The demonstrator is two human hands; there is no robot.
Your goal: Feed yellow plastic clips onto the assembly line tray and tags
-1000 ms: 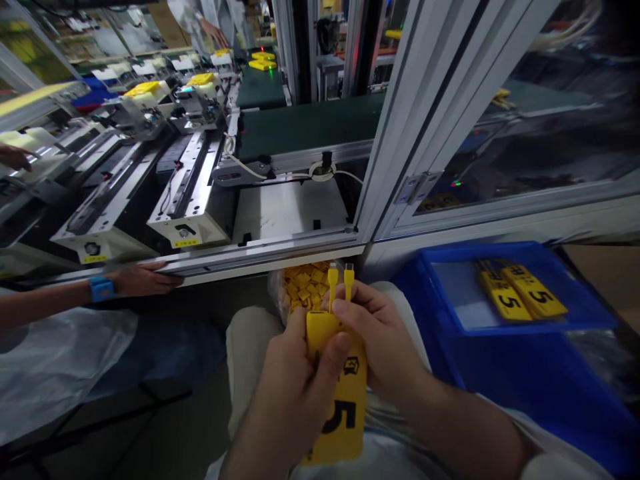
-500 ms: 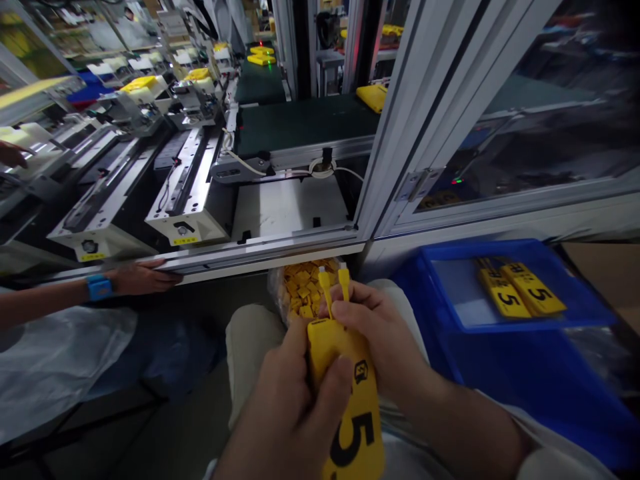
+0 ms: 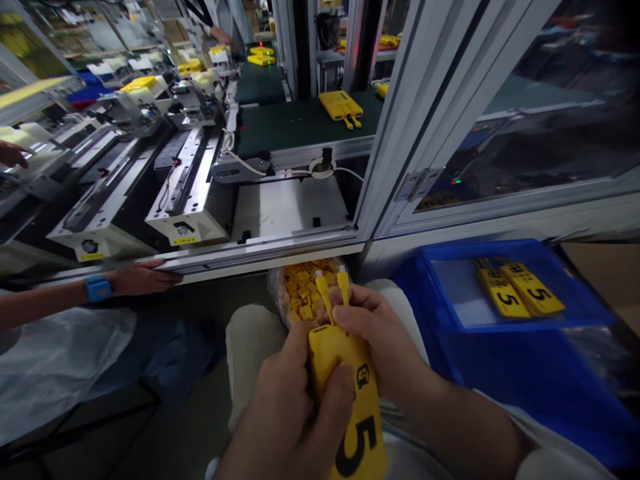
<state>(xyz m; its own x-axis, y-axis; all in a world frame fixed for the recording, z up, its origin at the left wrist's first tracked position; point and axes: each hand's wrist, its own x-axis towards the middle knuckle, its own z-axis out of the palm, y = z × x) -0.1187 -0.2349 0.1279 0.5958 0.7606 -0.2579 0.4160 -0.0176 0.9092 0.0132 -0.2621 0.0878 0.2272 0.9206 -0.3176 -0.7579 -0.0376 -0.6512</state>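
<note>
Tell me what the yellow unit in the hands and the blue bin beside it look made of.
Yellow unit: seemingly matte moulded plastic, uniform colour, printed black 5, soft highlights. Blue bin: likely rigid moulded plastic, smooth, slight sheen along its rim.

Both hands meet low at centre — left hand (image 3: 295, 407) and right hand (image 3: 385, 347), fingers curled.
</note>
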